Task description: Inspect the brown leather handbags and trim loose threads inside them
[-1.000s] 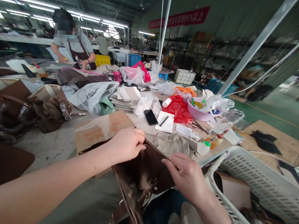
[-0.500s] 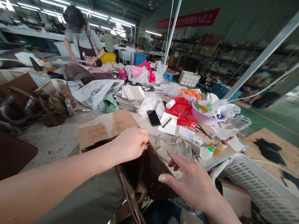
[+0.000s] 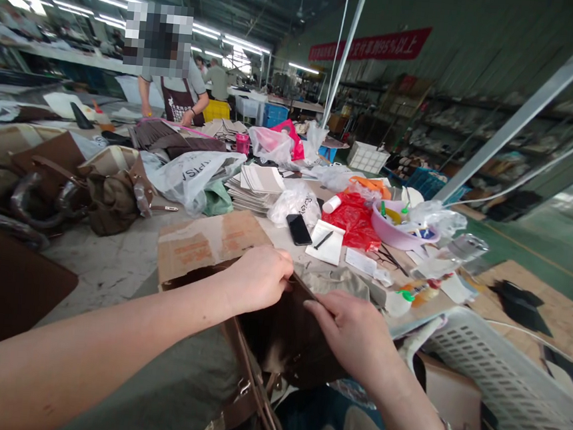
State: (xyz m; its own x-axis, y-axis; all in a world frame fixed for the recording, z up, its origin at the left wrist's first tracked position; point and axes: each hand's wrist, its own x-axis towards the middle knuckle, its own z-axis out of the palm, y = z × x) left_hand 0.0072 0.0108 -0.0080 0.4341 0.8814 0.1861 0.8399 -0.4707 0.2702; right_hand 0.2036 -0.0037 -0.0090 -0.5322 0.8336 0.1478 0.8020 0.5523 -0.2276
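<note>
A dark brown leather handbag lies tilted in front of me, its mouth gaping toward me and its strap with metal buckles hanging at the bottom. My left hand is closed on the far rim of the bag. Farther right along the same rim, my right hand pinches the edge between thumb and fingers. Just beyond the bag lies a crumpled grey-beige cloth. A torn cardboard piece is behind my left wrist.
Several brown handbags stand at left. A phone, a notepad with a pen, a red plastic bag and a lilac basin lie beyond. A white plastic basket stands at right. A co-worker works across the table.
My right hand has moved from hovering with spread fingers to gripping the bag's rim. My left hand keeps its hold. The view has shifted slightly.
</note>
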